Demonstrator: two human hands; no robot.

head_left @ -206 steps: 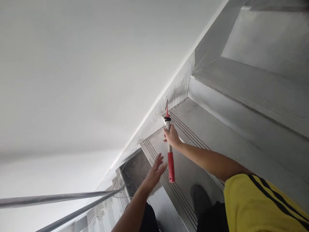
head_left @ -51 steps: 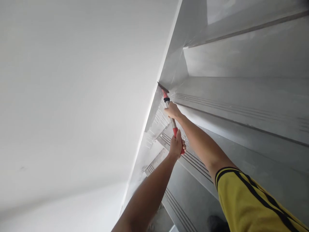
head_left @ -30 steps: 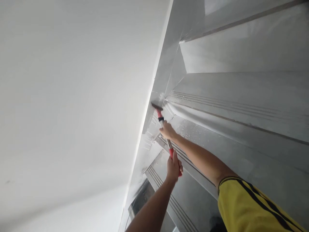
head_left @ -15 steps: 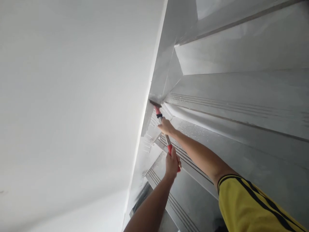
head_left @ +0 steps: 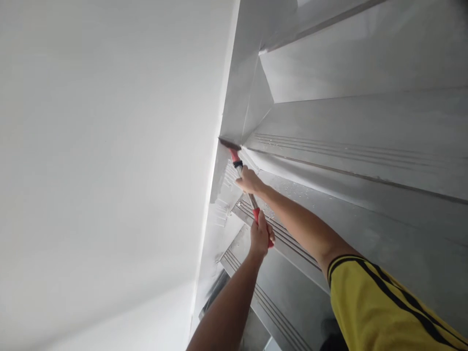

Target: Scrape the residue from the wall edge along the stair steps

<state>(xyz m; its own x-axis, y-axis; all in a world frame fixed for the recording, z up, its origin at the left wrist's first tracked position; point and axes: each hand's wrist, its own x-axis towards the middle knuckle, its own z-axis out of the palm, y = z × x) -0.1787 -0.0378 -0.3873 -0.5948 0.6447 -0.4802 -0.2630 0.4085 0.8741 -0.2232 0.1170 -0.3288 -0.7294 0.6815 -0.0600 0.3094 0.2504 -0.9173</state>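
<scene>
A long-handled scraper with a dark blade, a red head, a metal shaft and a red grip is in both hands. My left hand is wrapped round the red grip at its lower end. Farther up, my right hand closes on the shaft just below the head. The blade lies against the grey skirting, with one corner at the edge of the white wall. Below the blade, the skirting bears rows of light ridged streaks.
Grey stone stairs with grooved edges fill the right side. Small crumbs are scattered on a tread beside my right forearm. A large white wall takes up the left. Something dark shows at the bottom edge.
The scraper's blade has moved slightly up and left along the skirting in the picture, with both hands following. The view has shifted a little too. Both grips stay the same.
</scene>
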